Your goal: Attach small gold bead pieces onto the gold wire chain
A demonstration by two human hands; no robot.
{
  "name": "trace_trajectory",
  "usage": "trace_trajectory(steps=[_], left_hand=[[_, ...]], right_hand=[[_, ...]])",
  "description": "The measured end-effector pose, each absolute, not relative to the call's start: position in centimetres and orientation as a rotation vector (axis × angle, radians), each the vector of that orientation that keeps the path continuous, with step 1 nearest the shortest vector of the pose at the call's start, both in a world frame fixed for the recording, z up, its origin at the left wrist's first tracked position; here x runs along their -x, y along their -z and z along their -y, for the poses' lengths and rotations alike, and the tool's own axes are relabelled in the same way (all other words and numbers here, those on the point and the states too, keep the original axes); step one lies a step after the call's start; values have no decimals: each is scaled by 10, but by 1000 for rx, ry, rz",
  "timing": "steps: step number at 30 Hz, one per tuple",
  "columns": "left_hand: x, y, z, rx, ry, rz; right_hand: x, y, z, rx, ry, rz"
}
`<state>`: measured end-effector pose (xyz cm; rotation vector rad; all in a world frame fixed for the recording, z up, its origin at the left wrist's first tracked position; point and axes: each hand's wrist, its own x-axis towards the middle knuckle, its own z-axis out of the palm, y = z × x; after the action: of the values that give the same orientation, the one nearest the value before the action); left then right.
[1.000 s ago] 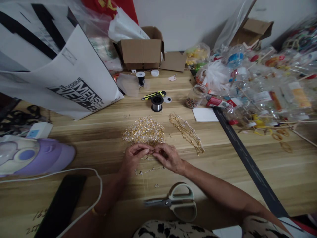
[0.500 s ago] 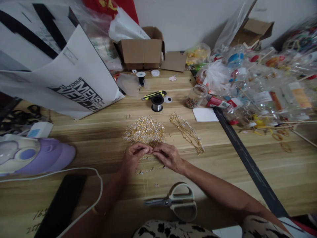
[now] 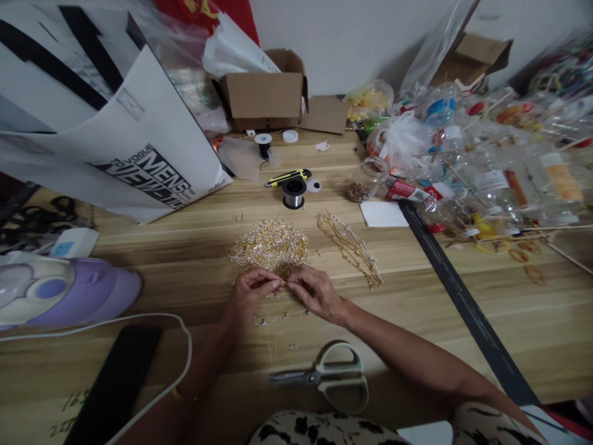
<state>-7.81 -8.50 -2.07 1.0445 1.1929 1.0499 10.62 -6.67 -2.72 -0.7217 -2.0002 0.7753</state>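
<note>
My left hand is closed in a pinch at the near edge of a pile of gold and silver chains. Facing it, my right hand pinches too, its fingertips almost touching the left ones. Whatever lies between the fingertips is too small to make out. Just below them a silver chain with small beads rests in a curve on the wooden table, partly hidden by the hands. A fine clear thread trails towards me. Beige-handled scissors lie nearest my body, with a few tiny silver pieces above the blades.
Several finished-looking chains lie to the right. Behind the pile are a wire spool, a yellow-black cutter and a jar of beads. A black phone and white cable flank my left arm. Plastic bottles crowd the right.
Both hands stay in nearly the same place, still pinching. The fingertips have shifted very slightly; everything else on the table lies as before.
</note>
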Motion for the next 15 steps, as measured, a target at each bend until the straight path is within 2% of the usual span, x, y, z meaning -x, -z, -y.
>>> trace_trajectory(steps=[15], left_hand=[[74,20,84,-878,-1053,-1208]], right_hand=[[-106,25,68,711,-754,2010]])
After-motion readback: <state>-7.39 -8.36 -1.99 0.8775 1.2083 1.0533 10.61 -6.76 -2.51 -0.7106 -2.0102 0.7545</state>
